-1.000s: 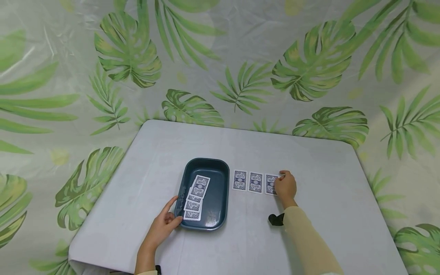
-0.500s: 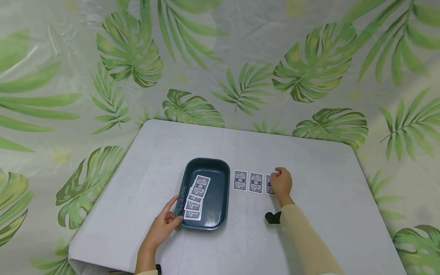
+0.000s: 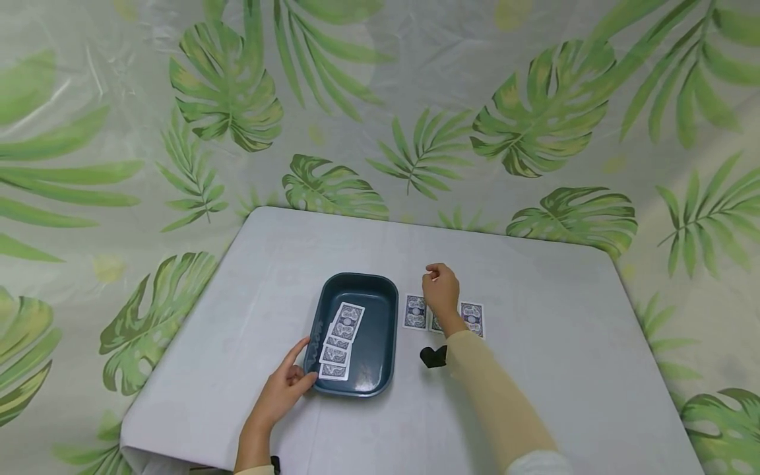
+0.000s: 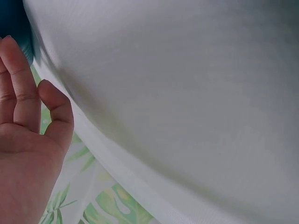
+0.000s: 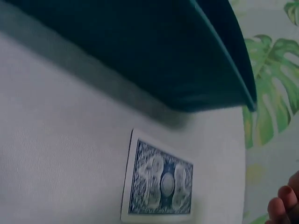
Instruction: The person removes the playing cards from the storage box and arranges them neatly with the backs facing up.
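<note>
My left hand [image 3: 280, 390] touches the near left corner of a dark blue tray [image 3: 375, 343] with its outstretched index finger and thumb. Inside the tray, several overlapping playing cards [image 3: 347, 322] lie back up along the left side. Three more cards lie face down in a row to the tray's right: the left card [image 3: 415, 312], the middle card [image 3: 436, 324] and the right card [image 3: 473, 318]. Above the middle card and partly covering it is my right hand [image 3: 441, 290], its fingers loosely bent, with no card seen in it. In the right wrist view only its fingertips [image 5: 281, 207] show.
A white cloth covers the table [image 3: 552, 316], whose far edge meets a leaf-patterned backdrop [image 3: 415, 158]. A small black strap piece [image 3: 434, 357] shows beside the right sleeve [image 3: 493, 396]. The tray's tall side wall [image 5: 140, 51] fills the top of the right wrist view.
My right hand has moved left from the right card to over the middle card, leaving the right card uncovered on the table. My left hand stays at the tray's corner.
</note>
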`<state>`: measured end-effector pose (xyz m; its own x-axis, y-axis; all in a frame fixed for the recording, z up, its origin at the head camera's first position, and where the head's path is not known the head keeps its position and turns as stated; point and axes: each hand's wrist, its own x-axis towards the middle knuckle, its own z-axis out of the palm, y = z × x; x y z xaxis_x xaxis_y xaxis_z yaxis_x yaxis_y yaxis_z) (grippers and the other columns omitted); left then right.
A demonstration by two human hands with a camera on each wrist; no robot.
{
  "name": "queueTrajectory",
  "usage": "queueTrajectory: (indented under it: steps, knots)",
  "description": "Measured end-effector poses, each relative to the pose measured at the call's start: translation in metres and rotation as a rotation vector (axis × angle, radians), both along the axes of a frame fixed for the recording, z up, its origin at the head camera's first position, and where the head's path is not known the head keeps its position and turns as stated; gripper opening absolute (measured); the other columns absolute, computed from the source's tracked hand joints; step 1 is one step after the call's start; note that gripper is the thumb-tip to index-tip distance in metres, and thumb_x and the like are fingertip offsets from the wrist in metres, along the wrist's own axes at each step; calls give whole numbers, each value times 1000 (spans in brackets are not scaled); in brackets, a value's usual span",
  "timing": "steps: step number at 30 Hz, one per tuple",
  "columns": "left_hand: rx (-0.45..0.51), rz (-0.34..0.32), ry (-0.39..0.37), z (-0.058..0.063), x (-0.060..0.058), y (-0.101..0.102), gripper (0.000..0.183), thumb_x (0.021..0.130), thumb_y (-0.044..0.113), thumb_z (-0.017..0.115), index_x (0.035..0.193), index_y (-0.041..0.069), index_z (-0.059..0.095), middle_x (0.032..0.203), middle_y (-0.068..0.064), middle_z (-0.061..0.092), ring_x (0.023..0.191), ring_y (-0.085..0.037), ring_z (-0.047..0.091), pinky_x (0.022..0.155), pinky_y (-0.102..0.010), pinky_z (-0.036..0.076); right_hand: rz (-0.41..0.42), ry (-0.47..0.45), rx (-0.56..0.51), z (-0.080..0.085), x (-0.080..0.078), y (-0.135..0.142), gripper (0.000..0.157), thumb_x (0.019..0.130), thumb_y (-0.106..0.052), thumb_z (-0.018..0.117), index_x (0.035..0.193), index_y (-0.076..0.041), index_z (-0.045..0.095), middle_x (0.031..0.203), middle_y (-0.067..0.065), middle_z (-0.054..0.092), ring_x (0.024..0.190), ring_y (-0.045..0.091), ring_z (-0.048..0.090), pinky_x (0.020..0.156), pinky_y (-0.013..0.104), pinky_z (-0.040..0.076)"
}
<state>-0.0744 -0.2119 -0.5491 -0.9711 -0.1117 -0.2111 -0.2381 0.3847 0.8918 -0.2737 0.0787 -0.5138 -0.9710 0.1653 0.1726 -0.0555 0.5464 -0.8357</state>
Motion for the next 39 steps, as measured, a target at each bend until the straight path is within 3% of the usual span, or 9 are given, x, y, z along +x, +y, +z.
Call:
queueTrajectory:
  steps: [7,15,21,31,39]
  knots:
    - [-4,4,9,-1,0,-1,70,88,15,70,149,32,39,66,-2,54,56,-15,46,55,-27,39,226,27,77,13,12,-47,27,91,-5,53,112,3,66,93,12,59,79,26,55,70,40,45]
    - [-4,-15,20,-2,0,-1,70,88,17,70,149,32,39,66,-1,53,57,-14,46,56,-27,39,304,1,32,13,22,-81,23,91,-5,55,110,2,66,88,8,58,74,21,51,69,36,43]
    - [-18,-1,19,-1,1,-3,70,87,15,70,149,32,40,66,-1,53,56,-14,46,56,-27,39,413,-62,86,2,30,-102,24,91,-8,59,113,0,66,88,6,58,75,19,52,72,36,45]
    - [6,-8,19,0,-1,-1,70,87,14,69,149,32,39,66,-2,54,59,-15,48,58,-28,40,393,-157,153,-19,39,-111,25,87,-10,68,109,0,66,88,6,55,79,22,51,75,38,44]
    - [2,-3,20,-2,-1,-3,70,87,15,70,148,32,40,67,-1,53,58,-14,47,57,-27,39,372,-291,202,-27,42,-116,48,78,-22,82,116,-1,63,105,11,55,96,26,52,87,41,46]
